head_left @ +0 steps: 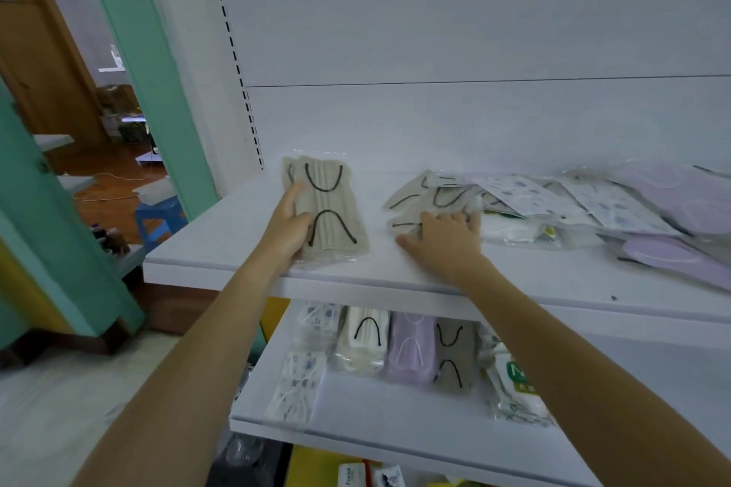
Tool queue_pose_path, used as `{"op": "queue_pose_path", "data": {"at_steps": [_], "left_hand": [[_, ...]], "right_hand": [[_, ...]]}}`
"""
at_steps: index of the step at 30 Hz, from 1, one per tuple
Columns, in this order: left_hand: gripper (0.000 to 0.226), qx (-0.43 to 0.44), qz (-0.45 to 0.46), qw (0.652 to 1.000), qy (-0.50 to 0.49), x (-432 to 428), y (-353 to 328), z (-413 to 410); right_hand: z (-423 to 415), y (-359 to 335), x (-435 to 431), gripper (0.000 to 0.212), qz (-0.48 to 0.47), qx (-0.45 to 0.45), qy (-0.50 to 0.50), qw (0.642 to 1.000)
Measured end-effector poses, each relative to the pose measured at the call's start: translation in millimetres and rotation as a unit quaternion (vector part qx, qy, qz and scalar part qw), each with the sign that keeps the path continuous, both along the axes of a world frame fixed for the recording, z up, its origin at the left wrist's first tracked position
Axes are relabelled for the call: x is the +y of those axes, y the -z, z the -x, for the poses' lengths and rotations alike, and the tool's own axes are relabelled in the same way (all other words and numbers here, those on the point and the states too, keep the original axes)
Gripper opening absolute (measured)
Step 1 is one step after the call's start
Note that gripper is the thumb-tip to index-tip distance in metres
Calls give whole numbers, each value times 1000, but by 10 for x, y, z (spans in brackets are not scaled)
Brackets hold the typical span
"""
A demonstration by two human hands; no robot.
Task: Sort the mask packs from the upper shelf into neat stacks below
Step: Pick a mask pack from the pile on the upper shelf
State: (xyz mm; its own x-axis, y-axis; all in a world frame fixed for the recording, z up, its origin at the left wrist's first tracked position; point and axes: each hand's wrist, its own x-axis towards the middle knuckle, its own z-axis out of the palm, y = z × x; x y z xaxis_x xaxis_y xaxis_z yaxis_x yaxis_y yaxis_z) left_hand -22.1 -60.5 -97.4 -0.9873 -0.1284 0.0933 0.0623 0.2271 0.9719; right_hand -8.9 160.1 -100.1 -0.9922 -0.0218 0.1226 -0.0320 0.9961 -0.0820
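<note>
On the upper shelf [237, 245] my left hand [286, 227] grips the left edge of a beige mask pack [330, 210] with black ear loops, thumb under its side. My right hand [443, 235] lies with spread fingers on a loose pile of beige mask packs [431, 200]. To the right spreads a jumble of patterned white packs [585, 202] and lilac packs [680, 202]. On the lower shelf [375, 419] stand rows: patterned packs [312, 332], a cream stack [366, 340], a lilac stack [411, 348], a beige stack [455, 356].
A green-and-white pack [514, 380] lies right of the beige stack, partly behind my right forearm. Left of the shelving are a teal pillar [150, 63], a blue stool [158, 219] and a wooden door [43, 63]. Boxes [352, 474] show beneath the lower shelf.
</note>
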Motion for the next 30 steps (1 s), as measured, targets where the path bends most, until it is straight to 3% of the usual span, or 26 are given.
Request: {"op": "queue_pose_path", "data": {"at_steps": [6,8,11,14,16,19,21,23,26,30], "left_hand": [[49,-2,-40,998,-38,29,29,-4],[48,2,-32,999,-40,22,34,-24],[41,-10,-2,1000,-21,25,13,-32],[36,-42,-46,998,-4,31,-46,-47],[38,-28,-27,999,10,2,-18,-45],[45,5,21,999,30,-71,57,-17],[52,3,6,1000,26,-78,56,-26],[60,6,0,1000,15,-61,38,-35],[60,11,-3,1000,8,-38,43,-21],[53,-3,-25,1000,-19,-21,37,21]], "right_hand": [[-3,43,-139,40,-16,71,-23,997],[-33,72,-171,37,64,139,-19,988],[-115,25,-267,33,245,209,-75,944],[-155,10,-470,36,236,81,-228,941],[-177,47,-559,37,205,-3,-287,936],[-119,-44,-474,40,297,20,-229,927],[43,-83,-311,49,214,34,-116,969],[158,-72,-182,60,69,-27,-50,996],[157,-26,-176,69,-42,-51,-68,995],[119,-93,-272,56,-64,-18,-89,994]]}}
